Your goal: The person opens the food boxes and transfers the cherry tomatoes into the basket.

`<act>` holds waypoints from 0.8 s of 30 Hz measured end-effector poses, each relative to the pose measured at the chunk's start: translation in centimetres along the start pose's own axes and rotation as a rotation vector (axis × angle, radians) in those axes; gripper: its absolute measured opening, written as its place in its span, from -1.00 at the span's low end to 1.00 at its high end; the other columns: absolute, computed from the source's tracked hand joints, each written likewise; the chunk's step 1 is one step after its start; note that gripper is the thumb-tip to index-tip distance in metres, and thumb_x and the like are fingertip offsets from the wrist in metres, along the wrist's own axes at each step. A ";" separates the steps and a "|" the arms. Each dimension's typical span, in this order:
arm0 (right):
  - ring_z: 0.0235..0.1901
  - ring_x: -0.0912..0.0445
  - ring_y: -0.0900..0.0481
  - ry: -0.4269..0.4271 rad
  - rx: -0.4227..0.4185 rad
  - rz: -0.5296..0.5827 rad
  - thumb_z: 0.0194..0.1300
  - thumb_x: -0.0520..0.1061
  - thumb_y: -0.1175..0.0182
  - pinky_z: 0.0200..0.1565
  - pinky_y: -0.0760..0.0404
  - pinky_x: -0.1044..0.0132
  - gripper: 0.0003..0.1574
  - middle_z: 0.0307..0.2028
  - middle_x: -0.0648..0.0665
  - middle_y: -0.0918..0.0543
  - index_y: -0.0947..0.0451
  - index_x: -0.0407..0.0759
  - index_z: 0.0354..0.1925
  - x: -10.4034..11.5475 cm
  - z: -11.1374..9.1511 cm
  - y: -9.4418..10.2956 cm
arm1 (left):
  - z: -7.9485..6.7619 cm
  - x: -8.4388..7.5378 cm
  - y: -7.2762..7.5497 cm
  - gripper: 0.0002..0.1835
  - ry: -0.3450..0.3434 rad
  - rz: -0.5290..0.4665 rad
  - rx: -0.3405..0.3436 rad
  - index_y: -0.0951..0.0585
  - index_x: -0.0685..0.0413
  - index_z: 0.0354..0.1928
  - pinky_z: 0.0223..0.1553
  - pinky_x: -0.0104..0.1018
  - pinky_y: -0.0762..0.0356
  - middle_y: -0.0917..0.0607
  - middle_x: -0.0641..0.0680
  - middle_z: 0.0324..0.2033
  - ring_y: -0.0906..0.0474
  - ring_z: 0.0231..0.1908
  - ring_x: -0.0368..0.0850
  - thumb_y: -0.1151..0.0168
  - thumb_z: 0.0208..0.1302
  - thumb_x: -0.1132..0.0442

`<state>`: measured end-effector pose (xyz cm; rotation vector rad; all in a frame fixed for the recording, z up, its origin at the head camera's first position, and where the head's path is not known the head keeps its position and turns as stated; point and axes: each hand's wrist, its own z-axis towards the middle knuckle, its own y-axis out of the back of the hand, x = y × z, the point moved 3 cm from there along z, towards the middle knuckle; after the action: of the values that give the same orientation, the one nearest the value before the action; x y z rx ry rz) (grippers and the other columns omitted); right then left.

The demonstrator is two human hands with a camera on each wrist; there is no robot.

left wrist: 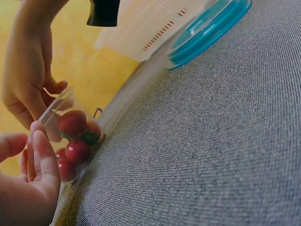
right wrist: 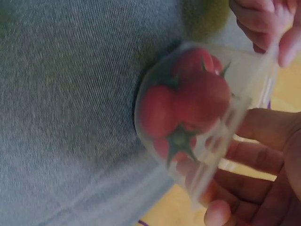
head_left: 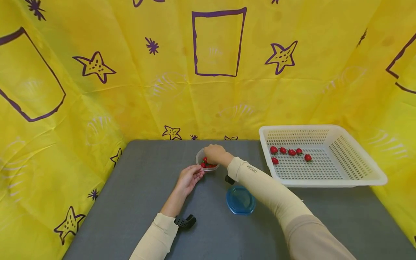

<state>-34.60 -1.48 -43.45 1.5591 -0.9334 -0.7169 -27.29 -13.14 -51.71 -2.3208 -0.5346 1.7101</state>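
Observation:
A small clear plastic container (head_left: pixel 198 157) stands toward the back of the grey table, with several red cherry tomatoes (left wrist: pixel 77 150) inside. My left hand (head_left: pixel 190 178) pinches its near rim between thumb and fingers. From the right, my right hand (head_left: pixel 216 154) reaches over the mouth. In the right wrist view, the right fingers (right wrist: pixel 256 157) dip past the rim in a loose bend, above tomatoes with green stems (right wrist: pixel 180 141); no tomato shows between them. A blue round lid (head_left: pixel 240 200) lies on the table below the right forearm.
A white perforated basket (head_left: pixel 364 159) sits at the back right, holding several more cherry tomatoes (head_left: pixel 291 152) toward its left side. A yellow patterned cloth (head_left: pixel 156 104) hangs behind the table and along both sides. Each wrist wears a black band (head_left: pixel 185 222).

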 end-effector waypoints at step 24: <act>-0.22 -0.01 -0.58 0.014 0.004 -0.044 0.25 -0.15 -0.27 -0.10 -0.66 0.15 -0.75 -0.18 -0.15 -0.67 -0.62 -0.18 -0.09 0.6 0.4 -0.7 | 0.1 0.1 0.1 -0.91 -0.006 -0.008 0.001 -0.54 0.14 -0.32 -0.38 -0.48 -0.58 -0.65 -0.06 -0.53 -0.61 -0.49 -0.27 -0.10 0.37 0.38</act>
<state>-34.46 -2.18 -44.18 1.5905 -0.8938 -0.7344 -27.31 -13.21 -51.83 -2.3110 -0.5432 1.7141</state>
